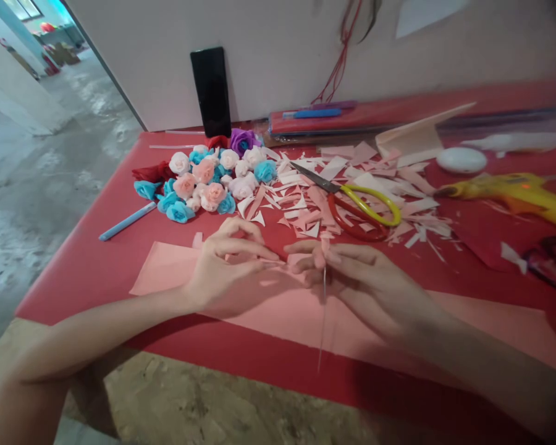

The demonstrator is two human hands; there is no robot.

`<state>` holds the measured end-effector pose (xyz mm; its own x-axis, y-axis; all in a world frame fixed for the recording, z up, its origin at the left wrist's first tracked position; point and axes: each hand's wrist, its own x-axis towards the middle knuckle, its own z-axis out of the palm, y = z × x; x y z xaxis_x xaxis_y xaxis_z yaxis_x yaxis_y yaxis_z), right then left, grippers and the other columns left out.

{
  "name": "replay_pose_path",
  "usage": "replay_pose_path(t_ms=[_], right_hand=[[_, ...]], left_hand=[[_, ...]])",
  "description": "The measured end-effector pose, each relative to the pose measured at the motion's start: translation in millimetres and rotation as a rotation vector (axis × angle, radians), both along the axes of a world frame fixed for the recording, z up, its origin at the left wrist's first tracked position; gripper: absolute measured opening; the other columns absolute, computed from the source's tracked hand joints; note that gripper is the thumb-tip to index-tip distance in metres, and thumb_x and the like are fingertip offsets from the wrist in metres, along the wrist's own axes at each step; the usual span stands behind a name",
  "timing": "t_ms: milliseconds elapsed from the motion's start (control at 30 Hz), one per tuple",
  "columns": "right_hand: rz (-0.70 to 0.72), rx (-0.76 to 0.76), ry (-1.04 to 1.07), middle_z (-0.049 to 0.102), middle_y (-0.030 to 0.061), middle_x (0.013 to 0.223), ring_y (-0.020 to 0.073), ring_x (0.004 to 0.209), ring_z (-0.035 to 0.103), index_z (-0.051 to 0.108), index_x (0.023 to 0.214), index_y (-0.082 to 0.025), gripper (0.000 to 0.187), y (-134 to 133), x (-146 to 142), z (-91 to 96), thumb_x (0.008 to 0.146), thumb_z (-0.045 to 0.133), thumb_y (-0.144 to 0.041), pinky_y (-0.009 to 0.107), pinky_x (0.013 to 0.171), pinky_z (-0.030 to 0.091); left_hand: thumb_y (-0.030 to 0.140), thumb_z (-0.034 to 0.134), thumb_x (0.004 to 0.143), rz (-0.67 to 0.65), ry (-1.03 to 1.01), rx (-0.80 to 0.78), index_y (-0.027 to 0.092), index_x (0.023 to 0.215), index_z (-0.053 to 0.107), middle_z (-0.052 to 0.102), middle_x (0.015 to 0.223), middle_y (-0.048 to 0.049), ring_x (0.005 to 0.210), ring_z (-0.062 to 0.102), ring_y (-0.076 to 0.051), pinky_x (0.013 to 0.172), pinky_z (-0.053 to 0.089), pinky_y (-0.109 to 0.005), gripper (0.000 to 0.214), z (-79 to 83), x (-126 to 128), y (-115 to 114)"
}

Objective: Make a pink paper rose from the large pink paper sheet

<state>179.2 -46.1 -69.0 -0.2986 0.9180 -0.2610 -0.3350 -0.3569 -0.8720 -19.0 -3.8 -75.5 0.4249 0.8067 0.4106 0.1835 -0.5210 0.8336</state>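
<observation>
My left hand point(227, 266) and my right hand point(352, 278) meet over a pink paper sheet point(167, 272) on the red table point(74, 272). Fingers of my left hand pinch a thin pink paper strip point(278, 262) that runs across to my right hand. My right hand's fingers are closed on a thin metal stick point(323, 309) that points down toward me, with pink paper wound round its top end point(323, 247).
A heap of small paper roses point(208, 182) in white, pink, blue, red and purple lies at the back left. Scissors point(352, 201) rest among pink paper scraps. A yellow glue gun point(519, 194) sits at right, a blue pen point(127, 221) at left, a dark phone point(210, 93) leans on the wall.
</observation>
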Motion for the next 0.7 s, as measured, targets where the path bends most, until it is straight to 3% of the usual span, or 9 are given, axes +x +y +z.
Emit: replay_pose_path(t_ms=[100,267,533,700], right_hand=[[0.039,0.074,0.002,0.069,0.0001,0.096,0.0116,0.076,0.065,0.068,0.063,-0.023,0.017,-2,-1,0.6,0.077,0.063,-0.03,0.019,0.059,0.049],[0.017,0.245,-0.145,0.07,-0.0019,0.096,0.016,0.095,0.063,0.067,0.067,-0.026,0.015,-7,-1,2.9,0.08,0.059,-0.031,0.022,0.074,0.05],[-0.023,0.767,-0.573,0.072,-0.0009,0.088,0.0157,0.08,0.067,0.066,0.068,-0.026,0.02,-14,-3,19.6,0.08,0.055,-0.014,0.025,0.076,0.054],[-0.062,0.858,-0.623,0.073,-0.0018,0.089,0.0172,0.077,0.068,0.066,0.077,-0.03,0.022,-20,-5,23.0,0.079,0.054,-0.011,0.029,0.072,0.057]], left_hand=[[0.023,0.067,0.072,-0.027,-0.01,0.042,0.021,0.071,0.069,0.055,0.072,-0.0011,0.072,0.052,-0.012,0.071,0.045,-0.03,0.003,-2.6,0,-1],[0.022,0.067,0.072,-0.05,-0.002,0.135,0.02,0.071,0.068,0.059,0.07,-0.001,0.07,0.051,-0.013,0.073,0.041,-0.032,0.002,-1.4,0,0],[0.027,0.066,0.07,-0.051,0.198,0.378,0.021,0.079,0.063,0.069,0.074,-0.0007,0.073,0.055,-0.015,0.083,0.041,-0.037,0.011,16.2,0,-5],[0.022,0.058,0.076,-0.025,0.356,0.522,0.025,0.076,0.063,0.071,0.072,0.0036,0.074,0.057,-0.015,0.094,0.036,-0.041,0.006,33.1,-2,-14]])
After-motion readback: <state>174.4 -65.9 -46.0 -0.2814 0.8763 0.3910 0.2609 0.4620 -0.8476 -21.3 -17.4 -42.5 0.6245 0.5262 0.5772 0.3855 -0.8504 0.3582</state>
